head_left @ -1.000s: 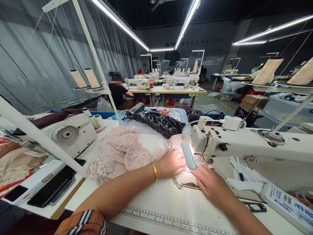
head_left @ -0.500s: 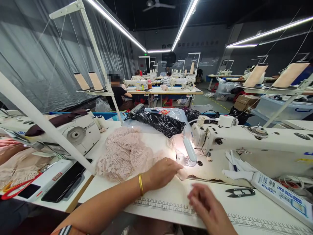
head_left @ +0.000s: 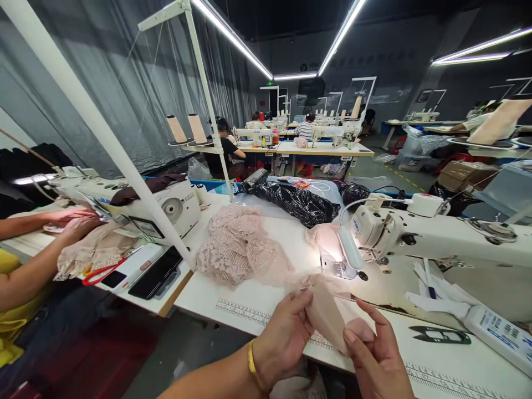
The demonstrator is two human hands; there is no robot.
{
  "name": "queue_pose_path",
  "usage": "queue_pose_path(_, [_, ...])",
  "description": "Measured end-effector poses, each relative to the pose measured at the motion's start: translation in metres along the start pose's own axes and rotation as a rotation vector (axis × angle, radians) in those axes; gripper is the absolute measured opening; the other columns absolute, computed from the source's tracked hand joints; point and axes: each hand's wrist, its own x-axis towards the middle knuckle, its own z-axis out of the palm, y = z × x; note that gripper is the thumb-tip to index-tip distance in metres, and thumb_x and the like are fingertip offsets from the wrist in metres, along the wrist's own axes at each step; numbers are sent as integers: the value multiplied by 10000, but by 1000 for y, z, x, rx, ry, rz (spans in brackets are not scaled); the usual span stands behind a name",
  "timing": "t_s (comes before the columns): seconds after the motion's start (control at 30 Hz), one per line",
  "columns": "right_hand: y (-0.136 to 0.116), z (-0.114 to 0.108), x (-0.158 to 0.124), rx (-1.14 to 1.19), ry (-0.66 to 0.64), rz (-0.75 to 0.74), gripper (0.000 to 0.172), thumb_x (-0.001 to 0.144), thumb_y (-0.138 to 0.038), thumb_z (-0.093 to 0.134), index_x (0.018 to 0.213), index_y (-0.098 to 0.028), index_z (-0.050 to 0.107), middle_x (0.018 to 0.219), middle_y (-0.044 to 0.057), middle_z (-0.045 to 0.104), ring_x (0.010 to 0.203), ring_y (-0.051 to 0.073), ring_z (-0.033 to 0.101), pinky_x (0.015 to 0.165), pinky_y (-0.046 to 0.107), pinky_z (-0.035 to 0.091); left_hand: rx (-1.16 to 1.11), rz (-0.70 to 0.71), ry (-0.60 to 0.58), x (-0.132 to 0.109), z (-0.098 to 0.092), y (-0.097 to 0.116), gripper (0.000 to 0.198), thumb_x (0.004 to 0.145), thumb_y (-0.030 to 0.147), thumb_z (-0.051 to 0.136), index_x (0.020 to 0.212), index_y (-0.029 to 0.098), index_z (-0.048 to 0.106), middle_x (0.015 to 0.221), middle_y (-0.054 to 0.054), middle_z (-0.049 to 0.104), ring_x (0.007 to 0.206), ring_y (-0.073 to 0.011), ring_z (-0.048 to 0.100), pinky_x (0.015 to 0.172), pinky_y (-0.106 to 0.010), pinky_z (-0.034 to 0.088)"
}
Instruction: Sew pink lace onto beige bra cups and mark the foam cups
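Both my hands hold a small pink fabric piece [head_left: 328,316] up in front of me, above the near edge of the white sewing table [head_left: 257,299]. My left hand [head_left: 285,338], with a gold bangle at the wrist, pinches its left edge. My right hand [head_left: 376,346] grips its lower right side with thumb and fingers. The piece trails back into a heap of pink lace [head_left: 241,246] lying on the table. Behind it stands the white sewing machine [head_left: 419,233] with its lit lamp [head_left: 349,249].
Black thread snips [head_left: 438,334] and a white control box [head_left: 499,335] lie at the right. A black plastic bag [head_left: 297,202] sits behind the lace. At the left, a co-worker's hands [head_left: 68,219] feed pink cloth at another machine [head_left: 166,208]; red scissors [head_left: 100,273] and a dark phone [head_left: 155,274] lie there.
My hands left the machine's needle area and drew the pink piece toward me, lifting it off the table. My view swung left, bringing the co-worker's arms into sight.
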Motion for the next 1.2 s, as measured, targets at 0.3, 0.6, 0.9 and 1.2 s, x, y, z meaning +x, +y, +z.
queue_pose_path(0.3, [-12,-4,-1,75,22,113,964,732,-477,943,1537,-359,427,866,-12,729,796,204,690,740,317,587,-94,-179,51,6,14,10,198,777,248,846,886,114,750,897,-87,761,822,-204,698,827,-333,570])
queue_pose_path(0.6, [-16,-5,-1,115,14,129,996,718,-478,959,1549,-347,427,963,14,784,890,223,740,787,305,599,51,-99,2,9,13,7,342,716,252,919,973,67,790,971,-152,782,855,-227,708,835,-346,581])
queue_pose_path(0.9, [-16,-12,4,133,-20,134,969,742,-470,951,1546,-359,421,1031,22,817,971,232,761,806,291,602,73,-150,-43,11,18,10,446,652,337,949,974,62,812,984,-165,790,857,-231,697,821,-342,579])
queue_pose_path(1.2, [-7,-21,6,-68,-201,106,1133,783,-605,869,1658,-364,191,1175,74,774,1090,285,742,972,429,567,151,-108,-20,17,26,20,433,618,339,964,929,93,790,906,-99,758,848,-198,670,845,-304,536])
